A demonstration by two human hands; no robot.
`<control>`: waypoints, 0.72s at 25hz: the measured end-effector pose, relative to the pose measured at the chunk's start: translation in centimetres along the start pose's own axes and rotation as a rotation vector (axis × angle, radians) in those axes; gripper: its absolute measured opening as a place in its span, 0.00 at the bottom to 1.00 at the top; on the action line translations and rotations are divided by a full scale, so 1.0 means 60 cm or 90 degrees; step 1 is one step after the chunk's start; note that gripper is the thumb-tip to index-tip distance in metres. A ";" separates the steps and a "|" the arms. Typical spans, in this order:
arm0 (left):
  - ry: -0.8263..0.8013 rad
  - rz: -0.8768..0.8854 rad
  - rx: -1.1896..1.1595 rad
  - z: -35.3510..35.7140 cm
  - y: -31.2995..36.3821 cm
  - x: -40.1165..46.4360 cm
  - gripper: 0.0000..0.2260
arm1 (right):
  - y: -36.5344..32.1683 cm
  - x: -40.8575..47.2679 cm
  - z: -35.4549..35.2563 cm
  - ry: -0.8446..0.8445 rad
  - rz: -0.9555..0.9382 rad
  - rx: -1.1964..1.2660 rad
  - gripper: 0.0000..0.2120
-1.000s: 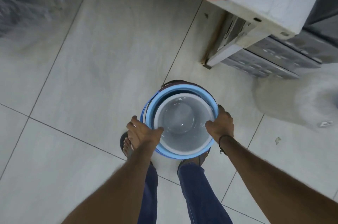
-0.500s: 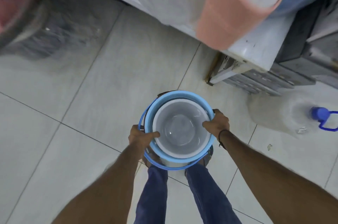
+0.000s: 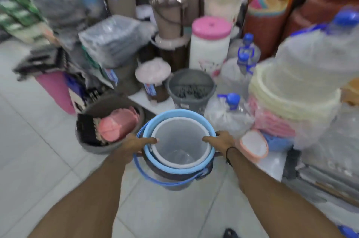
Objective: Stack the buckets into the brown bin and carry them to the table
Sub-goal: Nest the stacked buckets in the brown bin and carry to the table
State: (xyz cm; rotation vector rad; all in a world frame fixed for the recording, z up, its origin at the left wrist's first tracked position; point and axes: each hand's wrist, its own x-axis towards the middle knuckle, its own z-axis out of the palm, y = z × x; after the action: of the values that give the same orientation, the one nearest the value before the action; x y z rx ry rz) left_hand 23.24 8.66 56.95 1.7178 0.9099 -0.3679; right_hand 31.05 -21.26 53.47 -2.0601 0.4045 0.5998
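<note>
Cluttered shop floor (image 3: 38, 160); both hands (image 3: 136, 143) grip nested buckets (image 3: 180, 140), arms outstretched.

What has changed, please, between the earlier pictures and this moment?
The nested stack has been lifted from near the floor toward the cluttered white table. Unchanged: the left hand and right hand grip the rim, white plastic bucket inside light blue bucket inside brown bin.
</note>
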 end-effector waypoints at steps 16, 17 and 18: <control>0.079 0.211 0.023 -0.043 0.608 0.230 0.26 | -0.532 0.309 -0.232 0.200 -0.215 -0.029 0.28; 0.070 0.198 0.023 -0.026 0.605 0.263 0.27 | -0.523 0.336 -0.229 0.196 -0.203 -0.049 0.27; 0.056 0.179 0.029 -0.006 0.603 0.299 0.28 | -0.513 0.368 -0.225 0.187 -0.182 -0.061 0.27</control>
State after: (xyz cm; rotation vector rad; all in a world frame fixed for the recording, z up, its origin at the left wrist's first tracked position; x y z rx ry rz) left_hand 61.26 12.30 69.97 1.8856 0.7127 -0.1270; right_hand 68.17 -17.85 68.53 -2.2533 0.2441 0.1467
